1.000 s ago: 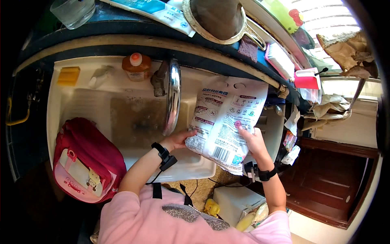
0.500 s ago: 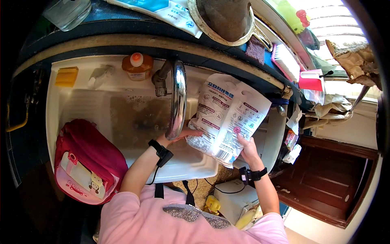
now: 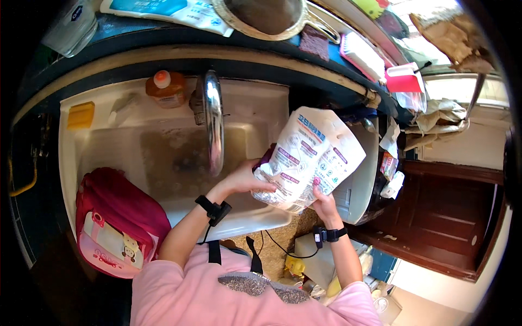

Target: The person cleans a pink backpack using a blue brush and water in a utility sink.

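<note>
At the white sink's [image 3: 239,220] right end, the white packet [image 3: 304,157] extends beyond both hands, its long axis slanting away rightward; neither hand is clearly nearer. Left hand [image 3: 243,179], angled inward, and right hand [image 3: 325,205], thumb on its face, have fingers clamped on its lower edges.

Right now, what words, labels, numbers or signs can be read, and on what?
I don't copy printed wording, only where it stands.
White package, in the left hand and right hand: blue heading, purple strips; fine print too small.
Blue-white packet: blurred print.
Red bag: lettering on pink front, blurred.
Orange bottle: label too small.
Glass: small blue mark.
</note>
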Demonstrator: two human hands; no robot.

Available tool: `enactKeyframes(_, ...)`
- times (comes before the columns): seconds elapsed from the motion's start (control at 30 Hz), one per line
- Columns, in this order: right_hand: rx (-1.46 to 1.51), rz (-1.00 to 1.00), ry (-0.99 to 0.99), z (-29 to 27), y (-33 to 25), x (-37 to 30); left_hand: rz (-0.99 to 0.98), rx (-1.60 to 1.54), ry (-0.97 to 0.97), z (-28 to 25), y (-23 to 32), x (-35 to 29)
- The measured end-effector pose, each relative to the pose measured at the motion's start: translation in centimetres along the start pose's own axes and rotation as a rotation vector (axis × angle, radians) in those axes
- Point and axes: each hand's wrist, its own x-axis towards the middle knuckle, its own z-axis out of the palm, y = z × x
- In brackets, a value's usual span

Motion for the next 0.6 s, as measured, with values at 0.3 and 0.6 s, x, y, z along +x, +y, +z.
enactKeyframes(0.3,0.309,-0.271,0.036,-5.6,2.8,-11.2,0.171,0.406,-0.061,8.3,3.1,-4.2)
enactKeyframes(0.6,0.121,-0.549,0.441,-14.9,6.9,-28.1,0.138,0.680,-0.303,18.7,0.0,-7.9)
